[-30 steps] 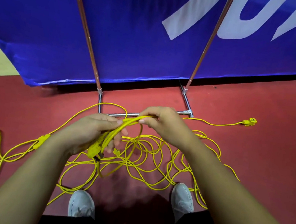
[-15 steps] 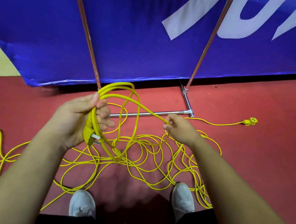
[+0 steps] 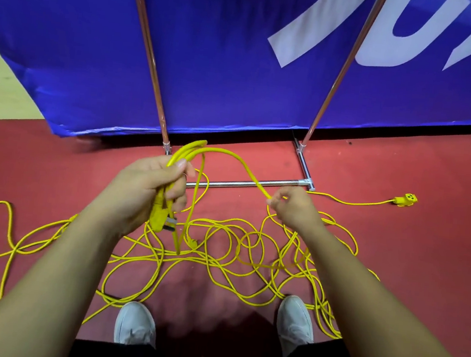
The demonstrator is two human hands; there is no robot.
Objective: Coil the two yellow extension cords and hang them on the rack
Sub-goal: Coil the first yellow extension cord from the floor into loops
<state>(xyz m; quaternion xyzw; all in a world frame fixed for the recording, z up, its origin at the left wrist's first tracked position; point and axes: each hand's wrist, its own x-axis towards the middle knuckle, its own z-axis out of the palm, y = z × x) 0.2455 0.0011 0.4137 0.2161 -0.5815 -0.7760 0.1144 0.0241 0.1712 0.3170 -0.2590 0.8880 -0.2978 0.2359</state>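
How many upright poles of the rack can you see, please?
2. The left pole rises beyond the left hand; the right pole beyond the right hand. Others may lie outside the frame.

Up at one o'clock, big white letters (image 3: 302, 35) run across the blue banner (image 3: 225, 62), bold and slanted, but the top edge of the view chops them off. First a leaning stroke, then a rounded bottom that could be a U or an O, then a sliver more at two o'clock. No whole word can be read.
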